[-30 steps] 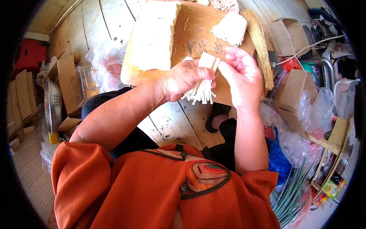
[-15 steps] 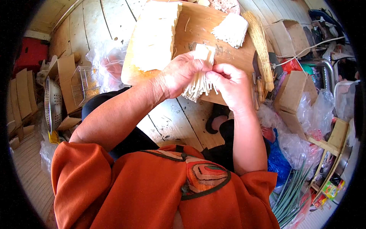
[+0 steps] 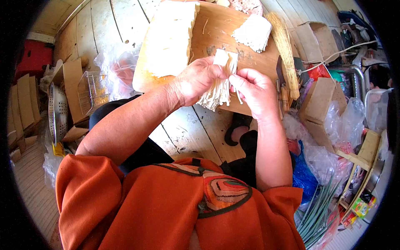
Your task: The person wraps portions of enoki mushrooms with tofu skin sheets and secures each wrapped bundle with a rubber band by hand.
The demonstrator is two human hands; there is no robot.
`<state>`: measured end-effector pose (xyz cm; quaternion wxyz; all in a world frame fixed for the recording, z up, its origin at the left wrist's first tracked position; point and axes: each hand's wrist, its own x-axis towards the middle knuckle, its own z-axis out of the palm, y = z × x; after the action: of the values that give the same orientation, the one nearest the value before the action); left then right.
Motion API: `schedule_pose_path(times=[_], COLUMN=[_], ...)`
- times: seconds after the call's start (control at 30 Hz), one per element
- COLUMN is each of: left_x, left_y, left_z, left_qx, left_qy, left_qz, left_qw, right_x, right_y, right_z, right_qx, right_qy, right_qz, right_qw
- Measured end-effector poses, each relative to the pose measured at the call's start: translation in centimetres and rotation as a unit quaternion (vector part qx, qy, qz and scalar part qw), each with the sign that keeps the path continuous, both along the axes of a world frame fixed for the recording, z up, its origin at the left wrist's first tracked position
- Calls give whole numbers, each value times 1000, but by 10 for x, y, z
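Note:
My left hand point(image 3: 204, 79) is closed round a bundle of thin cream-white strips point(image 3: 213, 98), which looks like cut tofu sheet. Its flat, folded top shows above the thumb, and the loose ends hang below like a fringe. Close against its right side, my right hand point(image 3: 254, 89) pinches a strip point(image 3: 236, 92) between thumb and fingers. Both hands are above the near edge of a wooden board point(image 3: 212, 31). A stack of pale sheets point(image 3: 168, 39) covers the board's left part. Another fringed white bundle point(image 3: 252, 33) lies at its far right.
A straw whisk point(image 3: 283, 54) and several wooden-handled tools point(image 3: 285, 98) lie along the board's right edge. Plastic bags point(image 3: 118, 68) and a wire basket point(image 3: 93, 89) are on the left. Cardboard boxes point(image 3: 323, 98) and long green stalks point(image 3: 318, 212) are on the right.
My right hand has shifted slightly right and down, drawing a strip a little away from the bundle. The bundle's folded top has spread slightly. My left hand has barely moved.

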<state>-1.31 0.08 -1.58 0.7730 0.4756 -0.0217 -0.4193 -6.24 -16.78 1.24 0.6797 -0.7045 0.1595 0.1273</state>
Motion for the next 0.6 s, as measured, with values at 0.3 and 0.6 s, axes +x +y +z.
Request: schedule_pose_path(times=[0.3, 0.6], left_x=[-4, -2], left_y=[-5, 2], left_z=[12, 3], left_qx=[35, 33], left_qy=[11, -8], left_qz=[8, -25], left_qw=[999, 999], right_x=[-1, -1], right_y=[0, -1], right_z=[-1, 0], right_qx=[-81, -49], right_qy=[-27, -14], right_qz=[13, 10], right_qw=[996, 999])
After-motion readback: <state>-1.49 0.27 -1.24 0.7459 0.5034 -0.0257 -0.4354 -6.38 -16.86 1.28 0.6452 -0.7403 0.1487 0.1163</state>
